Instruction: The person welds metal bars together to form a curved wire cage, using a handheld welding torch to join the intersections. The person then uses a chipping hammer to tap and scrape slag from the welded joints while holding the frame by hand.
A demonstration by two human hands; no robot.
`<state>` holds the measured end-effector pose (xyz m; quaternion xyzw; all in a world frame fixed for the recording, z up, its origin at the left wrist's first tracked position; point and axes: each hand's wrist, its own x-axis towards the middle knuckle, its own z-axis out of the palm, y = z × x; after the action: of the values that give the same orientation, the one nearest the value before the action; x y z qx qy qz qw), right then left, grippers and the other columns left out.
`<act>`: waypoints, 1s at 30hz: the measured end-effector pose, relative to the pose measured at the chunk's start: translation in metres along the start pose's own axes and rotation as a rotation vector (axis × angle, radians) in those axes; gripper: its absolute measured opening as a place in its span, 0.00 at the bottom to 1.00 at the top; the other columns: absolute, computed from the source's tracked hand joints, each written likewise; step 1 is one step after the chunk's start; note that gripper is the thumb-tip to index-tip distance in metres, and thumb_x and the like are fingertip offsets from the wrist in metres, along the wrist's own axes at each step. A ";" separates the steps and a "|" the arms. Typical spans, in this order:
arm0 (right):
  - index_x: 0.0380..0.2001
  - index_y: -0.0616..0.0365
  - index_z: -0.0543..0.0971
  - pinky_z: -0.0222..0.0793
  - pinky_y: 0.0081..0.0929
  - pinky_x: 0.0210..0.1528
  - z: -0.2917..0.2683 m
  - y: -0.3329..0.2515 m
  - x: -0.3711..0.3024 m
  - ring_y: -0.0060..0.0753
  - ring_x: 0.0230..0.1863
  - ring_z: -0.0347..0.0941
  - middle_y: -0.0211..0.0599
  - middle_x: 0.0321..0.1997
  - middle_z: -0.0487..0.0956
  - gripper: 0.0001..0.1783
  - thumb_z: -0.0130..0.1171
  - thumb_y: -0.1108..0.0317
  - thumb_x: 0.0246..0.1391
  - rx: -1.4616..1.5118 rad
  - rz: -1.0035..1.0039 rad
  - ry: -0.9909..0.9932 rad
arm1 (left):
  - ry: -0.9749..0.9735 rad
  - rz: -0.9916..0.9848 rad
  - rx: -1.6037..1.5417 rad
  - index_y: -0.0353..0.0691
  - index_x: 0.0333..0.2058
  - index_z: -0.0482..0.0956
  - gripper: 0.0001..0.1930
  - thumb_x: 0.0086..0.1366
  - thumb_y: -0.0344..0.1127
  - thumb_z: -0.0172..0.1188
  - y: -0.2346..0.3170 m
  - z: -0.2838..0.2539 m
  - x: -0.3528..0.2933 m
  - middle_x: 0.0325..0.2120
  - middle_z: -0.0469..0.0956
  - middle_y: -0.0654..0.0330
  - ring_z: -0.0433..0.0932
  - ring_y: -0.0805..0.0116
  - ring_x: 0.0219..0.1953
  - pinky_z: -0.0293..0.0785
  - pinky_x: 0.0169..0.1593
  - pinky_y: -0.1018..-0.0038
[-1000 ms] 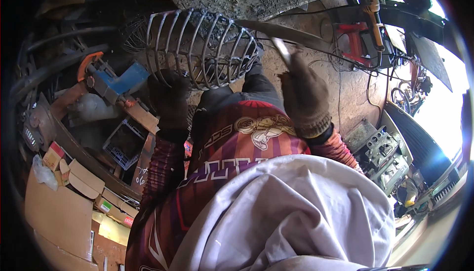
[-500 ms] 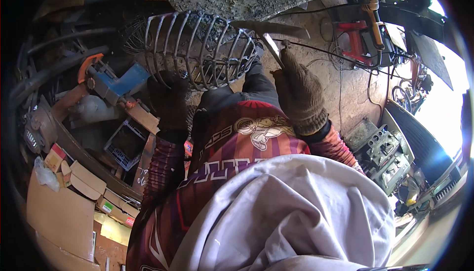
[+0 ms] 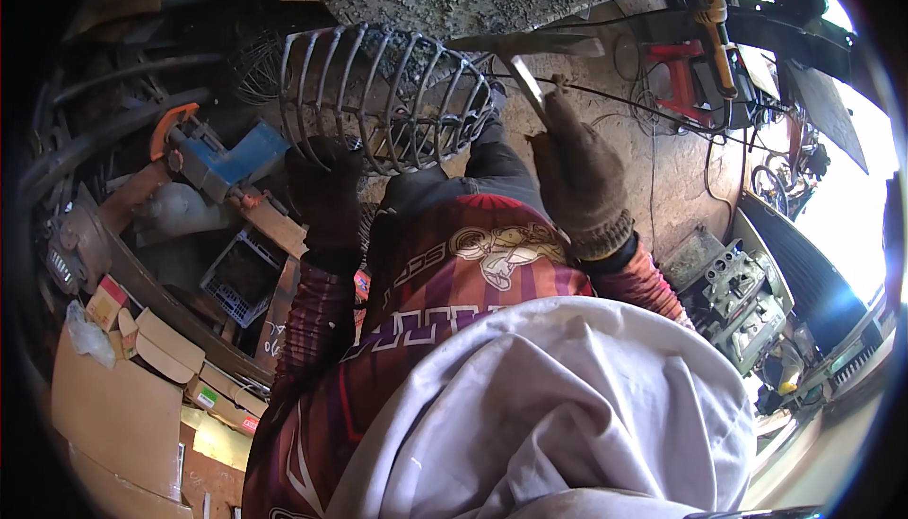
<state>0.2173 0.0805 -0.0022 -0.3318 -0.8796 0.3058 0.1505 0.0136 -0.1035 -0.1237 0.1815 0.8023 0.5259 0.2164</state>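
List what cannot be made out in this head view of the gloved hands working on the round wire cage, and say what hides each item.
- Left hand: its dark glove blends into shadow, so its grip on the wire cage is unclear.
- Metal tool in the right hand: its tip merges with the cage rim; contact cannot be judged.
- Person's lap and legs: covered by the pale cloth.
- Right background: washed out by glare.

A cluttered metal workshop: scrap steel bars (image 3: pixel 113 103), machine parts (image 3: pixel 742 297), cables (image 3: pixel 653 112).
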 end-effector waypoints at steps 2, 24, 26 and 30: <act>0.56 0.63 0.72 0.75 0.33 0.40 -0.002 0.004 -0.006 0.46 0.39 0.80 0.51 0.43 0.80 0.25 0.59 0.77 0.54 -0.023 -0.026 0.083 | -0.061 0.139 0.220 0.39 0.31 0.68 0.18 0.52 0.42 0.67 -0.008 -0.004 0.003 0.27 0.70 0.60 0.71 0.62 0.31 0.69 0.38 0.66; 0.57 0.62 0.72 0.75 0.33 0.36 -0.011 -0.023 0.016 0.42 0.34 0.80 0.49 0.39 0.81 0.26 0.61 0.77 0.53 -0.078 -0.096 0.032 | -0.003 0.042 0.113 0.40 0.25 0.68 0.16 0.48 0.39 0.68 0.022 0.000 0.006 0.21 0.69 0.67 0.68 0.74 0.24 0.68 0.31 0.71; 0.58 0.60 0.71 0.73 0.37 0.33 0.001 -0.009 0.016 0.46 0.31 0.78 0.50 0.36 0.80 0.29 0.62 0.77 0.51 -0.053 -0.107 -0.040 | -0.023 0.110 0.165 0.41 0.25 0.68 0.15 0.48 0.38 0.68 0.008 -0.002 0.005 0.21 0.68 0.66 0.68 0.71 0.24 0.67 0.31 0.69; 0.59 0.57 0.70 0.71 0.40 0.30 0.000 -0.012 0.016 0.51 0.30 0.77 0.51 0.33 0.78 0.30 0.61 0.77 0.50 -0.081 -0.088 -0.035 | -0.037 0.205 0.388 0.40 0.25 0.68 0.14 0.49 0.37 0.65 0.015 -0.006 0.004 0.23 0.67 0.61 0.68 0.64 0.26 0.66 0.32 0.65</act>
<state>0.1991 0.0839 0.0065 -0.2930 -0.9076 0.2689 0.1349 0.0078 -0.0996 -0.1083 0.3100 0.8618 0.3773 0.1374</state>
